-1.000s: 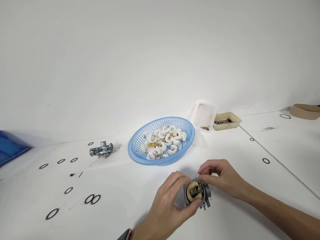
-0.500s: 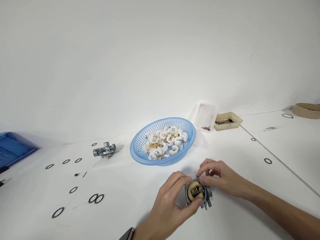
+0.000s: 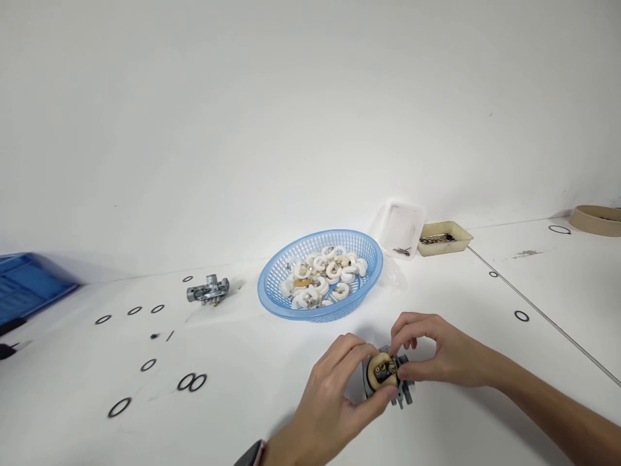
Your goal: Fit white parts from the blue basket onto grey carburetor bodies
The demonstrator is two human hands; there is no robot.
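Observation:
A grey metal carburetor body point(image 3: 405, 393) lies on the white table, its underside facing up. In it sits a cream, C-shaped float point(image 3: 374, 377) around brass jets and a dark centre. My left hand point(image 3: 334, 388) is closed round the carburetor from the left, fingers at the far rim and thumb on the near rim. At the float's right end, my right hand point(image 3: 436, 349) has its index finger and thumb on either side of the small brass hinge point(image 3: 392, 367). Whether a tiny pin is between those fingertips cannot be made out.
Beyond my hands stands a blue basket point(image 3: 272, 307) of white floats. Behind it are a white tray point(image 3: 402, 226) and a cream tray point(image 3: 449, 246) with small parts. Another carburetor point(image 3: 209, 291) and several black O-rings point(image 3: 119, 407) lie left, near a blue bin point(image 3: 33, 285).
My right thumb and index finger have shifted slightly right and spread a little around the float's hinge. My left hand keeps its hold on the carburetor. The view has shifted slightly.

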